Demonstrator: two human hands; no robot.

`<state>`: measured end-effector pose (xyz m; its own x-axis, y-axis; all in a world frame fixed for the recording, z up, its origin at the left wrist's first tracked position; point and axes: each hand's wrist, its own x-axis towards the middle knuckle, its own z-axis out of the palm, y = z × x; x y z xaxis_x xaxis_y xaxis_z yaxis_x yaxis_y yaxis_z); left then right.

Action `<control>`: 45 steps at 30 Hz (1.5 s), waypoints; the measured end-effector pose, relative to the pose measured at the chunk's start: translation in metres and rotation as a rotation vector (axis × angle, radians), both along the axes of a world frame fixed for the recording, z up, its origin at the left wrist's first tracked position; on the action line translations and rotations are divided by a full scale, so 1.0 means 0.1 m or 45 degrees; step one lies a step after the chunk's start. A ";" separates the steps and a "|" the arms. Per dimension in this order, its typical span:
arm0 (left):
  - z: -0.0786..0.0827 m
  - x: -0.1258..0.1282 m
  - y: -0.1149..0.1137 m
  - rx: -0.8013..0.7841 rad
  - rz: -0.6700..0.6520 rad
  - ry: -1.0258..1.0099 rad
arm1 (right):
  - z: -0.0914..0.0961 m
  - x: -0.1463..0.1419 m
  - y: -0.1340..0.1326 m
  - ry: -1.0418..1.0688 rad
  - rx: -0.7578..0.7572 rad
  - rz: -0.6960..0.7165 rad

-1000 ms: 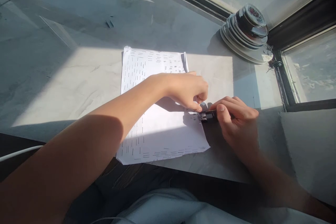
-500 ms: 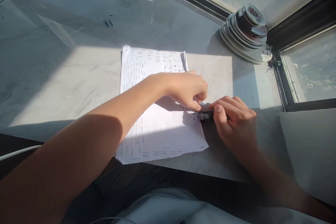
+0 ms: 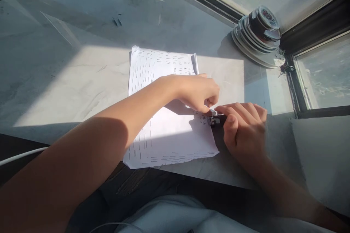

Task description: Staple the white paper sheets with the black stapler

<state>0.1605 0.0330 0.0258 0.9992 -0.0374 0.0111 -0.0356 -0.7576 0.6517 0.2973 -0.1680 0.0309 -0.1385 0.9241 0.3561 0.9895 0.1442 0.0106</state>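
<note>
White paper (image 3: 175,136) lies on the marble-patterned surface, with rows of short dark dashes along its edges and small handwritten characters near the right side. My left hand (image 3: 198,91) reaches across it, fingers curled and closed at the paper's right edge. A small black stapler (image 3: 216,120) with a metal front meets that same edge, just beside my left thumb. Around its back part is my right hand (image 3: 243,123), with the index finger stretched along the top toward my left hand and the thumb at the near side. The fingers partly cover the stapler.
A stack of plates (image 3: 254,40) with a dark round container (image 3: 266,22) on top stands by the window frame (image 3: 308,31). Two small dark strips (image 3: 117,22) lie toward the back. A white cable (image 3: 22,156) runs in at left. A pale panel (image 3: 322,156) is at right.
My right index finger has stretched forward over the stapler and the right thumb has lowered from it. My left hand keeps its pose. The whole view has shifted slightly.
</note>
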 end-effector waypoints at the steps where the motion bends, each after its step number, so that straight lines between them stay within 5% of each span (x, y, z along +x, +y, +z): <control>1: 0.00 0.00 0.00 -0.008 0.002 -0.005 | -0.01 -0.01 0.00 -0.014 0.009 0.017; 45: -0.10 0.01 0.08 -0.145 -0.019 -0.070 | 0.04 -0.20 0.00 -0.590 -0.204 0.096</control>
<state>0.1619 0.0413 0.0162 0.9964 -0.0473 0.0709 -0.0841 -0.6781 0.7301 0.2777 -0.1678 0.0354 -0.3170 0.9436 0.0952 0.8728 0.2509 0.4186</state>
